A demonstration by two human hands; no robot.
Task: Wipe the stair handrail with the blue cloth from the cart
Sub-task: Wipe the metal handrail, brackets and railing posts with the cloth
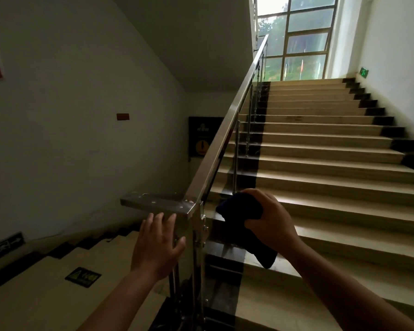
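In the head view our left hand (157, 246) is spread open and empty at about seven o'clock, fingers reaching just under the flat end of the handrail (215, 149); whether they touch the metal we cannot tell in this dim light. Our right hand (270, 220) is closed around the bunched blue cloth (243, 225), which looks nearly black here, at about five o'clock, beside the corner post (197, 237) and apart from the rail, one end hanging down. The rail climbs toward one o'clock along the stairs (320, 163), with pale spots on its flat end. The hanging tail could snag on the post brackets once wiping starts, and a loosely bunched cloth may skip those spots.
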